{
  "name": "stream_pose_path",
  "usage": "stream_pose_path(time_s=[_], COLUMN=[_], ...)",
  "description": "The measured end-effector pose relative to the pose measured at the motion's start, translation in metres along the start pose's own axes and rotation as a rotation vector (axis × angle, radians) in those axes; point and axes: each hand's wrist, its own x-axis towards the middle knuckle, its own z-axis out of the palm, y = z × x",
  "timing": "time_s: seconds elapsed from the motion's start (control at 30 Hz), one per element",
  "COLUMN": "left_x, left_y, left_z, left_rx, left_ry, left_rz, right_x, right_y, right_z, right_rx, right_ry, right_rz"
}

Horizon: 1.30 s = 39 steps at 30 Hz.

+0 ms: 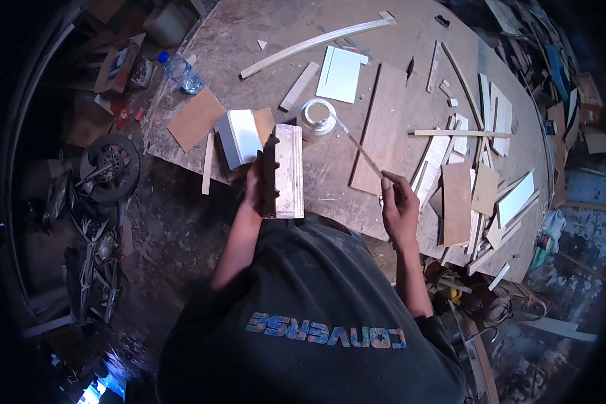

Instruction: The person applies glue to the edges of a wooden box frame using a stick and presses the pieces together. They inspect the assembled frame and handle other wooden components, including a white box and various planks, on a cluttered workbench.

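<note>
Nearest, dark shirt with a band of coloured lettering across the back. Left hand closed around a notched dark strip set on edge against a pale plywood block, both at the near edge of the workbench. Right hand pinched shut on a thin stick, slanting up and left, tip over a small round white tub of pale paste just beyond the block. Beside the block on the left, a white-faced board leaning on an orange-brown square panel. Right of the stick, a long brown veneer plank, then a heap of offcuts, brown, cream and white, fanned toward the bench's right edge. Farther back, a flat white sheet, a short pale batten and a long curved strip of light wood. At the far left corner, a clear plastic bottle with blue cap lying on its side; past it, off the bench, an open cardboard box with a blue and white package inside, print too small to make out. Down on the left floor, a small dark wheel among scrap metal.
</note>
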Motion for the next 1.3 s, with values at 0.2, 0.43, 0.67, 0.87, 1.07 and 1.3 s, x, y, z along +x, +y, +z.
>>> stream_pose_path(time_s=[0.2,0.43,0.67,0.87,1.07,1.3], left_x=[-0.006,-0.004,-0.010,-0.011,-0.018,-0.019], left_y=[0.006,0.000,0.003,0.001,0.008,0.012], left_z=[0.034,0.030,0.035,0.032,0.047,0.025], left_rx=[-0.013,0.125,0.004,0.112,0.047,0.084], left_ry=[0.006,0.184,0.076,0.101,0.070,0.037], left_rz=[0.011,0.023,0.050,0.086,0.044,0.027], right_x=[0.021,0.014,0.016,0.012,0.012,0.007], right_y=[0.029,0.007,0.012,0.015,0.006,-0.011], right_z=[0.014,0.016,0.020,0.029,0.018,0.013], right_rx=[0.276,0.322,0.329,0.385,0.544,0.349], right_ry=[-0.062,-0.133,-0.101,-0.108,-0.194,-0.267], right_rz=[0.206,0.227,0.168,0.237,0.394,0.108])
